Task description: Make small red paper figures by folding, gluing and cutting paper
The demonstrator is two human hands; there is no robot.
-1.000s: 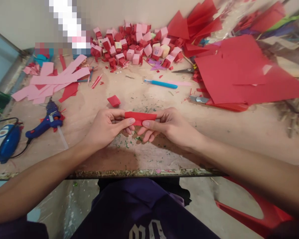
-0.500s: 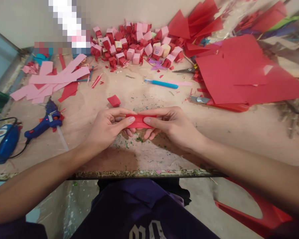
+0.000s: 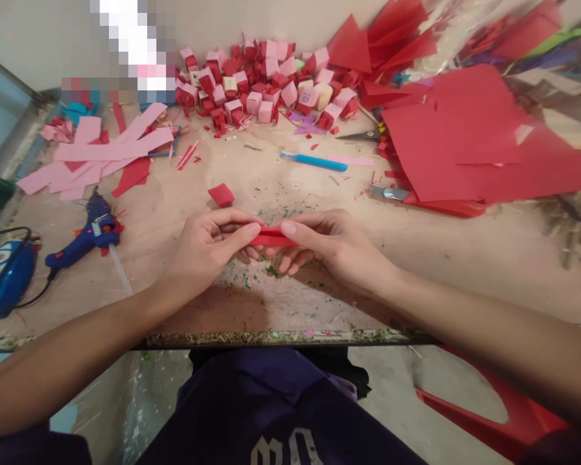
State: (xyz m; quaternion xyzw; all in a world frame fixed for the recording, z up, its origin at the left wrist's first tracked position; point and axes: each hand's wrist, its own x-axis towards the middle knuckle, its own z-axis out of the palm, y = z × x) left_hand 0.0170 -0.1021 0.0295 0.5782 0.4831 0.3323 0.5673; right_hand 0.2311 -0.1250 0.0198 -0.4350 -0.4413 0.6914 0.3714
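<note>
Between my two hands is a folded strip of red paper (image 3: 273, 237), held level just above the table near its front. My left hand (image 3: 217, 242) pinches its left end, thumb on the near side. My right hand (image 3: 322, 242) grips the other end the same way, its lower fingers curled underneath. A lengthwise fold shows along the strip between the thumbs; both ends are hidden by fingers. Just beyond my left hand lies a small folded red paper piece (image 3: 221, 194).
Pink and red paper boxes (image 3: 264, 106) are heaped at the back. Pink strips (image 3: 91, 153) and a blue glue gun (image 3: 84, 239) lie left. A blue pen (image 3: 314, 161), a cutter knife (image 3: 390, 192) and red sheets (image 3: 459, 139) lie beyond and right.
The red strip has tipped and looks narrower, with its fold now showing as a groove. My thumbs have shifted slightly upward on it; both hands keep their grip.
</note>
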